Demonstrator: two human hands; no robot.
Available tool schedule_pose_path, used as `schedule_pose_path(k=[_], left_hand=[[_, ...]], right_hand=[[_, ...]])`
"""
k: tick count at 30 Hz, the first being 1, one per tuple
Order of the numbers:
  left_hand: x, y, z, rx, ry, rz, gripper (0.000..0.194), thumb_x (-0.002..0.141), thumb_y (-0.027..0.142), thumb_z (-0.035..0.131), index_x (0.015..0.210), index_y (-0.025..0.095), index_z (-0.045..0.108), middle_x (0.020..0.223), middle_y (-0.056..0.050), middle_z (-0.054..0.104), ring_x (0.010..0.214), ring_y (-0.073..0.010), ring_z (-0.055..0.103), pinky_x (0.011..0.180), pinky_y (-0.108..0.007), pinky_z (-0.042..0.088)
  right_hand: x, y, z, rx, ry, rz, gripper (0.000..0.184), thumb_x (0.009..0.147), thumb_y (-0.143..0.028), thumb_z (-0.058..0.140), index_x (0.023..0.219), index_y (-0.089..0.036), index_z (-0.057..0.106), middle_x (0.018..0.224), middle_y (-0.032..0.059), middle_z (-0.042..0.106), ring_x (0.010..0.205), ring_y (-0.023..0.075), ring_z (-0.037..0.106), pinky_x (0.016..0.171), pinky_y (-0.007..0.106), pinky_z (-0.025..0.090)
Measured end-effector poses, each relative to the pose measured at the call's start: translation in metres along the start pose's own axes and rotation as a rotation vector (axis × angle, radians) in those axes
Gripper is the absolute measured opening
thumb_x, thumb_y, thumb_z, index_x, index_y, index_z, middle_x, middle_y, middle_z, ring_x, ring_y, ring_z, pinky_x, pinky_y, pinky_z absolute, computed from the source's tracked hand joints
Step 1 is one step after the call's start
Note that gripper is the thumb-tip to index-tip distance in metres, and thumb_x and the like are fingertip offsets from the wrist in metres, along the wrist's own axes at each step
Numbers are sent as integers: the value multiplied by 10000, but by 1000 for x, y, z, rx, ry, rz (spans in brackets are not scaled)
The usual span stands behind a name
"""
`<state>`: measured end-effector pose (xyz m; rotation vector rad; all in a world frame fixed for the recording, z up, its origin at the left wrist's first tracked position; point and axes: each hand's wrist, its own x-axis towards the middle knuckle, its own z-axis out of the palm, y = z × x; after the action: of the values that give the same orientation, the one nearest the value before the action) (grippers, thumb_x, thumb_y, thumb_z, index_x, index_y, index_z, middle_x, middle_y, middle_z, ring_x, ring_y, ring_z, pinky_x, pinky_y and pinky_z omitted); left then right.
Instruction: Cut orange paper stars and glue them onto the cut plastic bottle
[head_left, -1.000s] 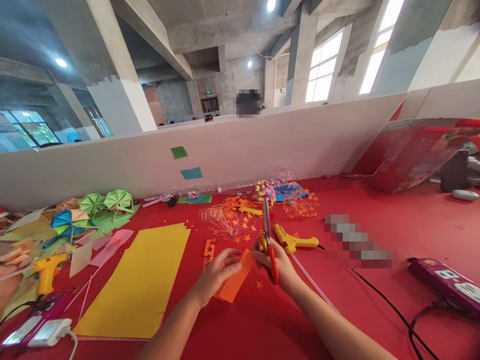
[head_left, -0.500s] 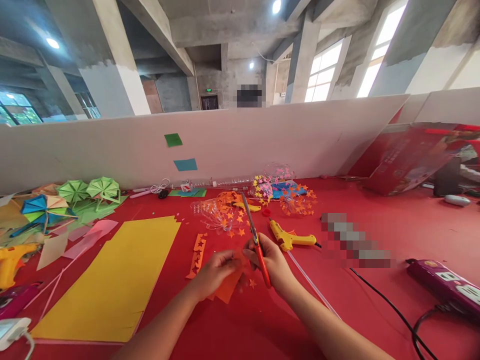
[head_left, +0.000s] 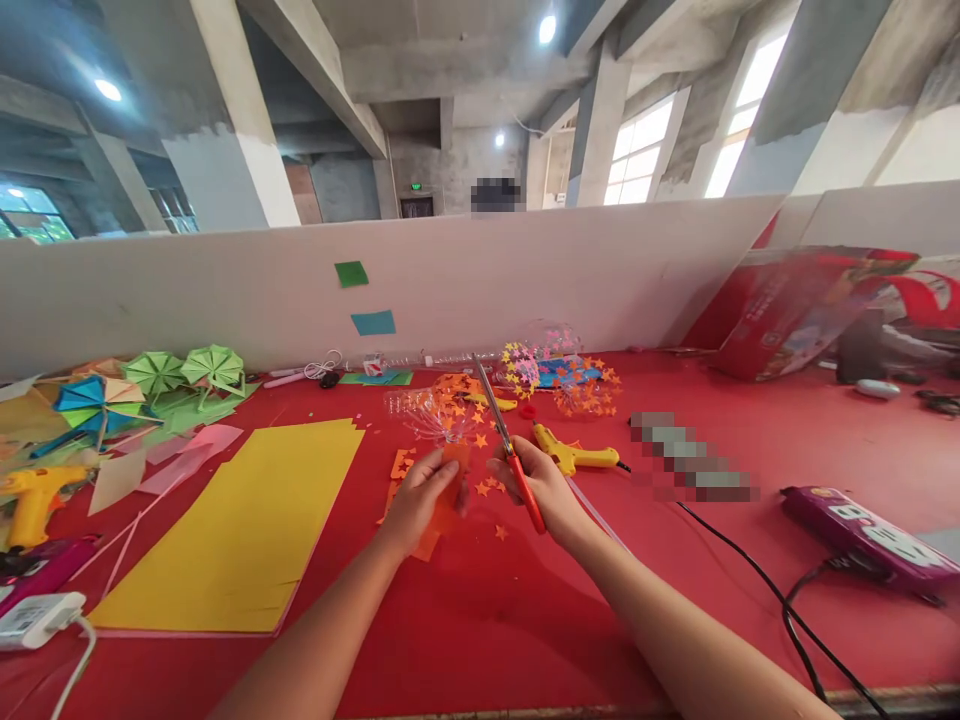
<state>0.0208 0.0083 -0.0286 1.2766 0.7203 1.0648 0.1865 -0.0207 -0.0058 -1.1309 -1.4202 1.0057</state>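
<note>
**Over the red counter: paper in one hand, scissors in the other**

Near the front middle of the counter (head_left: 480,620), the left hand (head_left: 416,500) pinches a strip of orange paper (head_left: 448,490), its fingers closed on the strip so that it stands up off the surface and its upper edge faces the blades. The right hand (head_left: 544,490) is wrapped around the red handles of the scissors (head_left: 510,455), fingers closed on them; the blades point up and away and look nearly together. Holding the strip aloft seems to give the blades free room on both sides. Small orange stars (head_left: 487,488) lie loose just beneath the hands, beside a punched orange offcut (head_left: 401,463).

Just beyond the scissors lies a yellow glue gun (head_left: 574,458), its cord running off to the right towards a purple power strip (head_left: 862,535). A stack of yellow sheets (head_left: 247,525) lies flat to the left, with folded paper umbrellas (head_left: 184,372) behind it. Clear plastic pieces dotted with stars (head_left: 559,375) sit near the white partition (head_left: 480,280). Beyond that is a bare concrete hall with pillars and tall windows.
</note>
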Motion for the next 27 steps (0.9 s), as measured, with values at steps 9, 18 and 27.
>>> schedule_pose_path(k=[9,18,27], left_hand=[[-1,14,0,-40,204,107,217,781,372,625,730,173,555,556,17,635,487,-120,578,539,-234,460],[-5,9,1,-61,253,137,198,816,360,589,757,173,564,515,24,604,457,-102,543,491,-211,439],[-12,9,6,34,173,113,223,862,338,551,712,173,564,529,19,621,461,-99,559,505,-212,446]], right_hand=[[-1,-15,-15,-511,-300,79,470,817,-636,478,631,-228,337,540,-68,347,517,122,360,492,243,257],[-17,1,-23,-526,-462,159,437,857,-583,466,657,-214,343,617,-53,341,565,116,314,504,242,234],[-27,6,-25,-415,-524,236,425,877,-531,502,667,-206,327,641,-58,305,589,108,281,509,231,241]])
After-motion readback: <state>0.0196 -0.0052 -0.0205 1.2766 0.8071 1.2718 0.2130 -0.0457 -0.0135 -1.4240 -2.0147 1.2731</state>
